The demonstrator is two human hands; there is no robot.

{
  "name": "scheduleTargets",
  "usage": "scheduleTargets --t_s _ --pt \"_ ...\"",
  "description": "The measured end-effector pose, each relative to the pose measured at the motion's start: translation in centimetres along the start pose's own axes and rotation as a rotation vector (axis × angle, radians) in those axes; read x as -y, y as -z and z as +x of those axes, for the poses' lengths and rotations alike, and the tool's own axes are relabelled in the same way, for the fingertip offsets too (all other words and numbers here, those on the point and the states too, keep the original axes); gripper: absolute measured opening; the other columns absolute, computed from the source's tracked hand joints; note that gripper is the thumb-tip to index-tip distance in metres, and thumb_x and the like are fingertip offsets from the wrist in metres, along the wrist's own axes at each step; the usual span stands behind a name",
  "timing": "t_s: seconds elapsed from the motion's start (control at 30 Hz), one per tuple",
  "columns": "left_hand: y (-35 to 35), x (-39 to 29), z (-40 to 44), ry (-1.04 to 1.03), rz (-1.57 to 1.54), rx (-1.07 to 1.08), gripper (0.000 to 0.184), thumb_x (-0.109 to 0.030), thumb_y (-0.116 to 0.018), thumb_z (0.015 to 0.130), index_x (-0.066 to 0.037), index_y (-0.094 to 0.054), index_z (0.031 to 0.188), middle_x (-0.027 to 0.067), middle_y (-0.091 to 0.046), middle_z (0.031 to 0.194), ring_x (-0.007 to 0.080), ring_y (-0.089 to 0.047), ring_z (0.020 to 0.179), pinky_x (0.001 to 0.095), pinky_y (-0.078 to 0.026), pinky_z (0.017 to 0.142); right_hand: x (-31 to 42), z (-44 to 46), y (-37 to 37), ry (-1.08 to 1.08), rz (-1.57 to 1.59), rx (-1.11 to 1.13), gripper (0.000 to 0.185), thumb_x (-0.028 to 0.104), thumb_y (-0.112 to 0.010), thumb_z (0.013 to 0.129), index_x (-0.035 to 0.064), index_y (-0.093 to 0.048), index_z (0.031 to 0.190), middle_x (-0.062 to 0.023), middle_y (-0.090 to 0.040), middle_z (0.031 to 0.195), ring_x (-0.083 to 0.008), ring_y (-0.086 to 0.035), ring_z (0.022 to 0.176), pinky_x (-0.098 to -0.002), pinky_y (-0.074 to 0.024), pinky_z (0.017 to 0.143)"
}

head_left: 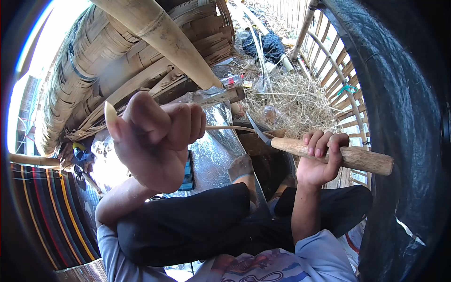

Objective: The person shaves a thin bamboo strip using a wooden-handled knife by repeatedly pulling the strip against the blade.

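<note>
Right hand: the right hand (318, 162) is wrapped firmly round a knife (297, 147), fingers curled over the top of its handle, no slack in the grip.
Knife: a thick, round handle (369, 161) of pale, grained wood, blunt at the butt; the slim grey blade (258, 129) narrows to a point and slants up and away.
Left hand: the left hand (157, 148) is raised and closed into a fist, the fingers folded tight around one end of a thin strip.
Strip: the thin strip (228, 127), pale, narrow and smooth-looking, runs from the fist toward the blade; whether they touch I can't tell from here.
Lap: dark, soft trousers (188, 221) on folded legs, a bare foot (242, 168) past the knee.
Floor: a shiny, crinkled sheet (213, 150), with a flat phone (188, 175) lying half behind the left wrist.
Bamboo: a stout, jointed pole (162, 35) slants over coarse woven bamboo work (77, 77), all flat, tawny splints.
Ground beyond: a tangle of dry straw (298, 96), bordered by a slatted bamboo wall (345, 70).
Edges: wrinkled black sheeting (399, 141) at right; a striped cloth (51, 211), dark with yellow and red bands, at left.
</note>
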State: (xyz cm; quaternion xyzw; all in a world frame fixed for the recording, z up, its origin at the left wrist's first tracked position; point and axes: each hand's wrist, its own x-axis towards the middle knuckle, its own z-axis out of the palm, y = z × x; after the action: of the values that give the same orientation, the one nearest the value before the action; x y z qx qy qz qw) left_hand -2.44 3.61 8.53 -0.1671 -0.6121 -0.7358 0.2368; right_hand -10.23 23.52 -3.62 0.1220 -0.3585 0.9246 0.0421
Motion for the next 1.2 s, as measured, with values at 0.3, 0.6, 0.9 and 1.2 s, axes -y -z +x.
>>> scheduleTargets --t_s 0.3,0.6,0.9,1.2 --pt "-0.2 0.2 -0.5 0.013 0.099 0.130 0.045 -0.058 -0.021 0.091 -0.017 -0.027 0.075 -0.0027 -0.026 0.050 0.0112 -0.021 0.043 0.0287 -0.020 0.043 -4.1 -1.4 1.4 -0.170 -0.219 0.105 0.014 0.017 -0.052 0.085 0.0085 -0.042 0.080 0.0014 -0.035 0.053 -0.0103 -0.036 0.048 -0.0289 -0.0357 0.053" --pt "-0.3 0.8 -0.5 -0.077 -0.035 0.102 0.052 -0.057 -0.016 0.091 -0.011 -0.028 0.071 -0.0013 -0.025 0.045 0.0095 -0.014 0.040 0.0277 -0.019 0.040 -0.6 -0.5 0.1 -0.031 0.074 0.190 0.017 0.017 -0.054 0.084 0.0067 -0.041 0.079 -0.0006 -0.038 0.052 -0.0103 -0.038 0.045 -0.0282 -0.0387 0.051" --pt "0.0 0.6 -0.6 -0.047 -0.027 0.093 0.051 -0.057 -0.018 0.091 -0.012 -0.027 0.070 -0.0012 -0.023 0.043 0.0095 -0.012 0.039 0.0278 -0.018 0.039 -13.7 -3.0 10.8 -0.309 -0.473 0.055 0.019 0.012 -0.069 0.076 0.0079 -0.052 0.070 0.0024 -0.049 0.065 -0.0056 -0.046 0.058 -0.0218 -0.0395 0.058" --pt "0.9 0.3 -0.5 0.021 -0.011 0.163 0.044 -0.056 -0.021 0.092 -0.017 -0.027 0.073 -0.0029 -0.025 0.049 0.0102 -0.018 0.042 0.0272 -0.018 0.042 -15.9 -4.4 17.4 -0.355 -0.417 -0.168 0.019 0.012 -0.066 0.079 0.0073 -0.049 0.071 -0.0006 -0.051 0.065 -0.0090 -0.049 0.063 -0.0255 -0.0416 0.063"
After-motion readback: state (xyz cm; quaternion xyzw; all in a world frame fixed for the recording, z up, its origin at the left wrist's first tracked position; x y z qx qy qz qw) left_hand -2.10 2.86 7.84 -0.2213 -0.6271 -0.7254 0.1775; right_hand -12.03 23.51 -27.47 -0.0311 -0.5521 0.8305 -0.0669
